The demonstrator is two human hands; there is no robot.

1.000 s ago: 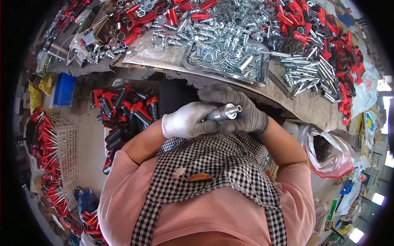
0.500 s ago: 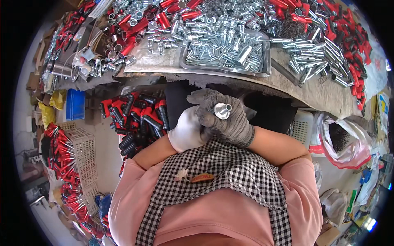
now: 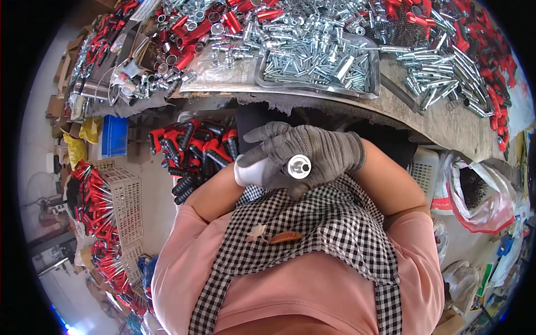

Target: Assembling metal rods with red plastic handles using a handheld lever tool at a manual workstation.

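Both my hands are gloved and pressed together in front of the checked apron [image 3: 335, 240]. From the closed fingers of my right hand [image 3: 329, 151], in a grey glove, the round end of a silver metal fitting [image 3: 298, 166] sticks out, its hole facing up. My left hand [image 3: 254, 170], in a glove with a white cuff and grey palm, is closed against the right hand, beside the fitting. What its fingers grip is hidden between the hands.
Ahead, the workbench [image 3: 218, 78] bears a metal tray [image 3: 259, 72] of small silver pins, loose fittings and red parts. Red-and-black handles [image 3: 195, 148] are piled left of my hands. A plastic crate [image 3: 127, 204] stands farther left, a white bag [image 3: 497, 218] at right.
The silver fitting has tilted so its open end faces up more directly. My right hand has turned further over it, and the left has shifted slightly right. The whole view has shifted a little.
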